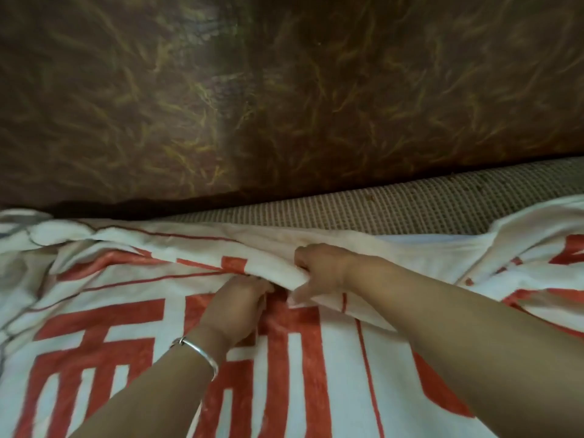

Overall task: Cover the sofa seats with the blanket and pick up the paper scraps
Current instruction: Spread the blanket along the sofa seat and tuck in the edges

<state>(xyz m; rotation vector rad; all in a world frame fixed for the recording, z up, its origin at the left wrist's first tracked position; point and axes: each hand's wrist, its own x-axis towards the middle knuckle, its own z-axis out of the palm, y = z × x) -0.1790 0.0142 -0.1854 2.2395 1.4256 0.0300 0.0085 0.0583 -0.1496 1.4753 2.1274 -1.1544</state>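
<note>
A white blanket with large red characters and thin red lines lies spread over the sofa seat, bunched in folds along its far edge. My right hand grips a folded-over ridge of the blanket near the middle, its fingers curled over the cloth. My left hand, with a silver bangle on the wrist, reaches under that same fold, its fingertips hidden beneath the fabric. No paper scraps are visible.
The dark brown patterned sofa backrest fills the upper half of the view. A strip of beige woven seat cover shows uncovered between the blanket's far edge and the backrest, on the right.
</note>
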